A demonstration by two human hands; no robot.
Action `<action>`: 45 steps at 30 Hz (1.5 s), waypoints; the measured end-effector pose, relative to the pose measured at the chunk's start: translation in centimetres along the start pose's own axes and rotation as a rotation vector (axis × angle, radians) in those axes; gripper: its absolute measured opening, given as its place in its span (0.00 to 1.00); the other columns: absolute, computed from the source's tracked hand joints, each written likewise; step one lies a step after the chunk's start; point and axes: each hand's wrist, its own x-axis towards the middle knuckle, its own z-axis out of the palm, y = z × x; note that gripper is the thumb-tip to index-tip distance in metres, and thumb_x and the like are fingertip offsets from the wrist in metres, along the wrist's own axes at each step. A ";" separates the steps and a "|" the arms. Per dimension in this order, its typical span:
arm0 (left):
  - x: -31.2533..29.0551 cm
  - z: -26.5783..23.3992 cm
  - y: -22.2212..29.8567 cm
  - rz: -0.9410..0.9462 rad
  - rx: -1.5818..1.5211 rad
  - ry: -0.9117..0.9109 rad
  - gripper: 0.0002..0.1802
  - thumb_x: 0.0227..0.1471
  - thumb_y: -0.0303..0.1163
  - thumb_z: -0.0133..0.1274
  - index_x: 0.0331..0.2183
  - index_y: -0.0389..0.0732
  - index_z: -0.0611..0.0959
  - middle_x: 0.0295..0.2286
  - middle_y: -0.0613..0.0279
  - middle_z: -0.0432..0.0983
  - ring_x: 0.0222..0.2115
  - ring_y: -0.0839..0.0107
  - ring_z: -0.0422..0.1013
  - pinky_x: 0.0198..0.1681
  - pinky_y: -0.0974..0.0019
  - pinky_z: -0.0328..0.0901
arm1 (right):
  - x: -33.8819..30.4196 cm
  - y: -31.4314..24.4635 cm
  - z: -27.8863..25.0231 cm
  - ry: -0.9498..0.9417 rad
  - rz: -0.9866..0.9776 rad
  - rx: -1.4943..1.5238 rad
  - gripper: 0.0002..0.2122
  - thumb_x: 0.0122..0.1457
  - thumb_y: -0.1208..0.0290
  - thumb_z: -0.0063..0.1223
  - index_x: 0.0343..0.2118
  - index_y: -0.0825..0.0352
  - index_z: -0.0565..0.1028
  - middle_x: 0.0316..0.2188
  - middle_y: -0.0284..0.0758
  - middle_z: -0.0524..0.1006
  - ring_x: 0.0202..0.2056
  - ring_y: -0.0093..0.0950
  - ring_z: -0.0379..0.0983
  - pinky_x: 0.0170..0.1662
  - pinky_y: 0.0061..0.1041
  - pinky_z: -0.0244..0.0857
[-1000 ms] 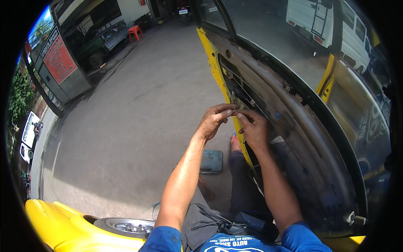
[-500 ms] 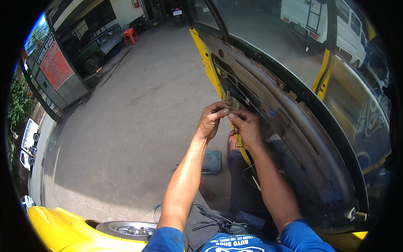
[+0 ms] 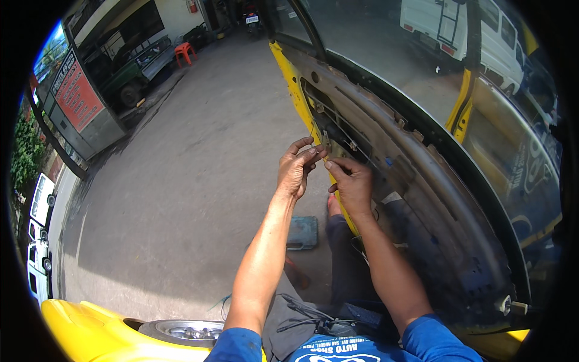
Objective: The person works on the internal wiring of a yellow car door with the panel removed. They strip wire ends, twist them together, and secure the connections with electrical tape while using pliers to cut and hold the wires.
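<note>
My right hand (image 3: 353, 186) pinches the end of a thin wire between thumb and forefinger, near the yellow edge of a car door (image 3: 297, 99). Just left of it is my left hand (image 3: 294, 169), its fingers bent and thumb drawn in close to my right fingertips. Whatever lies between those left fingers is too small to make out. Both hands are in front of the door's opened inner panel (image 3: 416, 175), which is bare brown-grey metal. Inside its cutout (image 3: 338, 120) are thin rods and a small metal lever (image 3: 326, 140).
A teal tool case (image 3: 303, 233) lies on the concrete floor below my hands. At lower left are a yellow car fender (image 3: 90, 326) and a wheel (image 3: 187, 329). A red stool (image 3: 185, 53) and green pickup (image 3: 129, 72) stand farther off.
My left fingers have loosened from a tight pinch and shifted slightly left of my right hand. The wire that dangled below my right hand no longer shows there.
</note>
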 end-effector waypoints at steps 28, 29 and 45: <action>0.6 0.9 -1.2 -0.075 -0.168 -0.061 0.25 0.63 0.35 0.59 0.57 0.37 0.71 0.46 0.55 0.80 0.40 0.67 0.77 0.50 0.60 0.70 | 1.7 1.7 0.4 0.063 -0.342 -0.255 0.06 0.59 0.76 0.60 0.38 0.70 0.82 0.32 0.42 0.84 0.33 0.37 0.83 0.37 0.31 0.74; 0.6 0.9 -1.2 -0.084 -0.155 -0.056 0.26 0.62 0.35 0.59 0.58 0.38 0.71 0.47 0.55 0.79 0.41 0.67 0.76 0.52 0.59 0.69 | 1.8 1.8 0.4 0.062 -0.354 -0.252 0.06 0.59 0.76 0.60 0.38 0.70 0.82 0.33 0.41 0.84 0.34 0.37 0.83 0.37 0.32 0.74; 0.6 1.4 -1.4 -0.079 -0.201 -0.041 0.23 0.62 0.32 0.59 0.55 0.37 0.72 0.45 0.53 0.80 0.41 0.66 0.78 0.50 0.59 0.70 | 2.2 2.8 0.4 0.086 -0.336 -0.245 0.07 0.60 0.74 0.60 0.38 0.70 0.82 0.29 0.41 0.82 0.29 0.32 0.81 0.34 0.30 0.72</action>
